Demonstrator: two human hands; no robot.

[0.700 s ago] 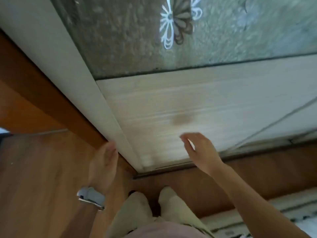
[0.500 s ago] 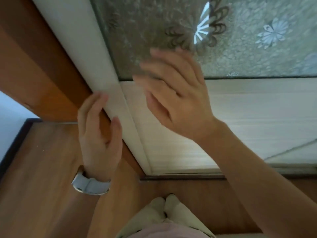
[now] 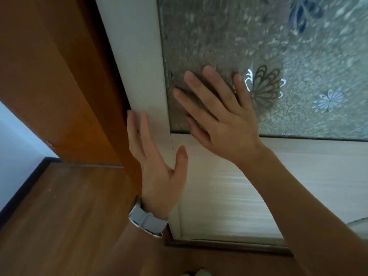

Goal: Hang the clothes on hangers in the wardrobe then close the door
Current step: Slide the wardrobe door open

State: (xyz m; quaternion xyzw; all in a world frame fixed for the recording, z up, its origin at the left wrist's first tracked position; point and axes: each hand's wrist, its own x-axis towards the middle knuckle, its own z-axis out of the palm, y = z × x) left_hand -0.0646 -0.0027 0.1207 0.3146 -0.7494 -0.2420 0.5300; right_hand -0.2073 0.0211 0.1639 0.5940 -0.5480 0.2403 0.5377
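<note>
The wardrobe's sliding door (image 3: 298,176) fills the right of the view: pale wood below, frosted glass with flower patterns (image 3: 264,86) above, and a white frame (image 3: 139,66) on its left edge. That edge meets the brown wooden side panel (image 3: 59,86). My left hand (image 3: 157,166), a grey watch on its wrist, lies open along the white frame with fingers at the seam. My right hand (image 3: 219,120) rests flat, fingers spread, on the glass and lower panel. No clothes or hangers show.
Brown wood floor (image 3: 59,226) lies at lower left, with a dark skirting and a pale wall (image 3: 16,152) at the far left. The door's bottom track (image 3: 229,244) runs along the floor. The tips of my feet show at the bottom edge.
The view has tilted up along the door. My right hand rose from the lower panel to the glass and pressed flat. My left hand moved up the white frame edge.
</note>
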